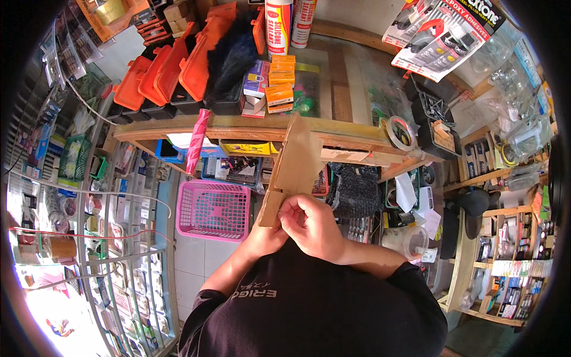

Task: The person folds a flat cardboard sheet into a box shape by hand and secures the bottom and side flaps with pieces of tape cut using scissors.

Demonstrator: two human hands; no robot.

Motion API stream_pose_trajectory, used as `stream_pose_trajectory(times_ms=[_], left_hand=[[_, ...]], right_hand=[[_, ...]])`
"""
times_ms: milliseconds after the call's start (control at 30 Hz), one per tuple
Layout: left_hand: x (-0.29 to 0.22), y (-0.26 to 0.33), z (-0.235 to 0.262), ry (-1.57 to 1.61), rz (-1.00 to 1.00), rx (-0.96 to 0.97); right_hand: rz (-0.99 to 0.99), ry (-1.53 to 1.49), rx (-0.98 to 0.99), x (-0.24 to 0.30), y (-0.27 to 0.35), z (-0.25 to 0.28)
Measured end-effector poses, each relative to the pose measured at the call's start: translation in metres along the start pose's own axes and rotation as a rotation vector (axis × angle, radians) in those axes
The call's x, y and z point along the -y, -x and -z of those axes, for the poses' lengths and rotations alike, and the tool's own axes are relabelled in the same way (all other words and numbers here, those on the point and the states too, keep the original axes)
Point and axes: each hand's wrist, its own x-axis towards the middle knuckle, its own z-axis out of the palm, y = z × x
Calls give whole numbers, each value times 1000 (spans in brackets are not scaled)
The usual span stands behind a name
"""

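Observation:
A folded piece of brown cardboard [295, 160] stands tilted upright in front of my chest, with a creased, notched strip along its lower left side. My left hand [267, 239] grips it at the bottom; the cardboard and my other hand hide most of its fingers. Curled at the lower right edge, my right hand [315, 227] pinches the cardboard between thumb and fingers. Whether anything small is also inside that pinch cannot be seen.
Beyond my hands runs a glass-topped wooden counter [351, 134] holding orange-lidded boxes [160, 74], small orange cartons [281, 83], sealant tubes [278, 27] and a tape roll [402, 132]. A pink basket [214, 235] sits lower left. Stocked shelves flank both sides.

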Motion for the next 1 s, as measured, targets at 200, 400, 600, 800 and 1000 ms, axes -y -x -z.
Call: stream_pose_trajectory(times_ms=[200,400,600,800,1000], left_hand=[[2,-10,3,-285,-84,-40],[-3,-13,6,-100,-48,-33],[7,-17,8,-97,-53,-54],[21,-16,12,-189,-36,-82],[21,-20,18,-330,-93,-11]], right_hand=[[-47,32,-13,-8,5,-2],[-84,27,0,0,-2,4],[-38,20,-82,-4,-6,1],[58,133,-80,-3,-10,0],[52,113,-90,-4,-13,0]])
